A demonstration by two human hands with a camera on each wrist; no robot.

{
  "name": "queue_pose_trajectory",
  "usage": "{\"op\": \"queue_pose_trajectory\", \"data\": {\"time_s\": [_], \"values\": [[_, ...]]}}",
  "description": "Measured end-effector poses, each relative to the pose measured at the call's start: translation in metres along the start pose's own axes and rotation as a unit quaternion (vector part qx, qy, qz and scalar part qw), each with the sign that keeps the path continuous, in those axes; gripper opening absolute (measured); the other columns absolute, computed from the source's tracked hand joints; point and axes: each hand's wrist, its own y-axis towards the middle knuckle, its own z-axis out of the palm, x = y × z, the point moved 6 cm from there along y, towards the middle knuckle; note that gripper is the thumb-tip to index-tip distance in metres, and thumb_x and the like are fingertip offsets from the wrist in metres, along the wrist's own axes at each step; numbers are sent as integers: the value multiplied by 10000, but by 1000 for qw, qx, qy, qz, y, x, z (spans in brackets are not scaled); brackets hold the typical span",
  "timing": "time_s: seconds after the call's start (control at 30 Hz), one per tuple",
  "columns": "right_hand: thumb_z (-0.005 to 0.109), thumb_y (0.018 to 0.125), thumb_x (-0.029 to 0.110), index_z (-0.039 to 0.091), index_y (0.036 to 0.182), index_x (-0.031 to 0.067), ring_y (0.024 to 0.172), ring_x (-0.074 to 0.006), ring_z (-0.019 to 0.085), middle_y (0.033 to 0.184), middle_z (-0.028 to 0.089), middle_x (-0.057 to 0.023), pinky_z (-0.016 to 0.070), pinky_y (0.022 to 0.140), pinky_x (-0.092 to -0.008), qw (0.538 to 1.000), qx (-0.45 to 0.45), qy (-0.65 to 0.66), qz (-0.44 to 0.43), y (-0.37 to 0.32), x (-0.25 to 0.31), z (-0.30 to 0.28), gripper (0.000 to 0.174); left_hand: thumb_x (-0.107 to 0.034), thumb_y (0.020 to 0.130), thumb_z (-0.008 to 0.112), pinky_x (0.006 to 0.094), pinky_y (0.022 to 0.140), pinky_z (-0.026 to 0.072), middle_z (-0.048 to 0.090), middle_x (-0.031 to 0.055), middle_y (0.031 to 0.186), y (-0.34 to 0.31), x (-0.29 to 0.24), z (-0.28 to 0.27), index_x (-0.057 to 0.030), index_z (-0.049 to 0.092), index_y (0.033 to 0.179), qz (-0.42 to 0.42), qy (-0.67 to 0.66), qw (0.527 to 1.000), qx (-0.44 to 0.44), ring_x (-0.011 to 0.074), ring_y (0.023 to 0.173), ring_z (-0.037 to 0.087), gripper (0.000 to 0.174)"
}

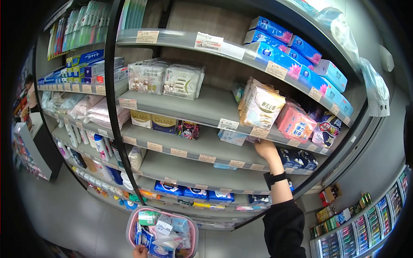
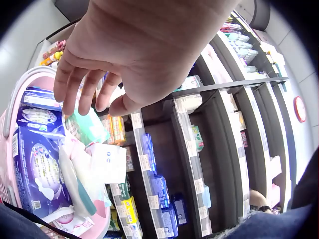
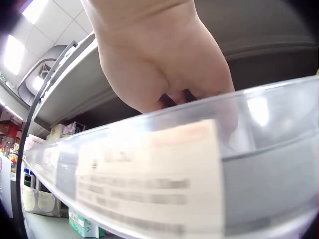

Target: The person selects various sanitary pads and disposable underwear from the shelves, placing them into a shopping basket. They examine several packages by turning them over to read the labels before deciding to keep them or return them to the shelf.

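My right hand [image 1: 265, 149] reaches over the front lip of a middle shelf. Left of it lies a light blue and white pack [image 1: 232, 136]. In the right wrist view a clear price strip [image 3: 259, 112] with a label [image 3: 154, 179] covers most of the right hand's [image 3: 164, 69] fingers, and I cannot tell whether they hold anything. Low at the front, my left hand [image 1: 140, 252] is at the near edge of a pink basket [image 1: 130, 230]. In the left wrist view that hand [image 2: 124, 55] has loosely bent fingers, nothing in them, over packs such as a dark blue pad pack [image 2: 42, 169].
Above the right hand stand a white and gold pack [image 1: 262, 105] and pink packs [image 1: 297, 122]. Dark blue boxes [image 1: 290, 158] sit to its right. A black upright post [image 1: 112, 86] divides the shelving. Clear plastic bags [image 1: 374, 86] hang at upper right.
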Motion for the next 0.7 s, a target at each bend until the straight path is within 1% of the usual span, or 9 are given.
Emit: {"op": "queue_pose_trajectory", "data": {"time_s": [0.03, 0.1, 0.2, 0.33, 0.37, 0.57, 0.63, 0.67, 0.7], "values": [[548, 856, 237, 505, 1297, 2, 1262, -412, 436, 1327, 489, -281, 375, 1052, -405, 1000, 17, -11, 14, -2, -1, -2, 502, -169, 832, 655, 394, 890, 470, 681, 140, 951, 4, 4, 4, -8, 651, 1055, -2, 0, 1000, -1, 242, 979, 615, 275], [555, 850, 238, 482, 1317, -5, 1284, -408, 416, 1347, 471, -285, 359, 1070, -397, 999, 38, -23, 27, -3, -8, -1, 532, 22, 774, 568, 266, 612, 483, 627, 73, 739, 9, 7, 6, 6, 607, 861, 36, -92, 994, -49, 147, 646, 606, 96], [575, 826, 214, 460, 1331, -18, 1301, -403, 400, 1367, 445, -296, 351, 1078, -397, 999, 31, -24, 25, -1, -21, 6, 567, 15, 781, 572, 264, 602, 486, 633, 72, 735, 13, 6, 11, 11, 604, 862, 48, -100, 993, -39, 144, 635, 608, 87], [565, 824, 185, 476, 1324, -3, 1291, -406, 410, 1352, 470, -277, 358, 1068, -401, 999, 34, -22, 24, 2, -35, 10, 542, 3, 787, 580, 256, 597, 481, 629, 60, 735, 12, -7, 14, -2, 608, 865, 42, -66, 996, -38, 131, 630, 598, 83], [558, 828, 176, 471, 1335, 9, 1300, -406, 398, 1372, 455, -268, 348, 1077, -399, 999, 15, -29, 2, 2, -36, 9, 541, 3, 787, 580, 256, 597, 481, 629, 60, 735, 13, -8, 15, -2, 608, 865, 41, -66, 996, -37, 131, 630, 598, 83], [553, 825, 167, 422, 1372, -8, 1338, -397, 353, 1410, 408, -277, 311, 1108, -393, 998, 49, -35, 23, 0, -41, 5, 589, 2, 793, 579, 251, 586, 469, 628, 51, 734, 10, -2, 17, -1, 610, 892, 55, -70, 995, -33, 123, 634, 591, 104], [551, 820, 161, 416, 1375, -15, 1343, -398, 345, 1415, 396, -284, 304, 1114, -393, 998, 35, -42, 4, 0, -43, 6, 597, -30, 757, 640, 270, 650, 464, 612, 44, 730, 3, -21, 14, -17, 616, 848, 19, -80, 996, -42, 121, 689, 569, 95], [550, 815, 155, 409, 1377, -21, 1348, -399, 336, 1421, 384, -290, 296, 1119, -393, 999, 19, -49, -14, -1, -42, 8, 606, -30, 757, 640, 270, 650, 464, 612, 44, 730, 5, -22, 13, -17, 616, 848, 11, -77, 996, -42, 121, 689, 569, 95], [549, 805, 140, 407, 1375, -26, 1356, -400, 321, 1433, 360, -299, 285, 1127, -392, 999, 14, -30, -6, -6, -38, 4, 610, -34, 760, 638, 269, 659, 466, 617, 47, 742, 7, -22, 14, -16, 620, 867, 27, -74, 996, -35, 124, 700, 575, 110]]}}
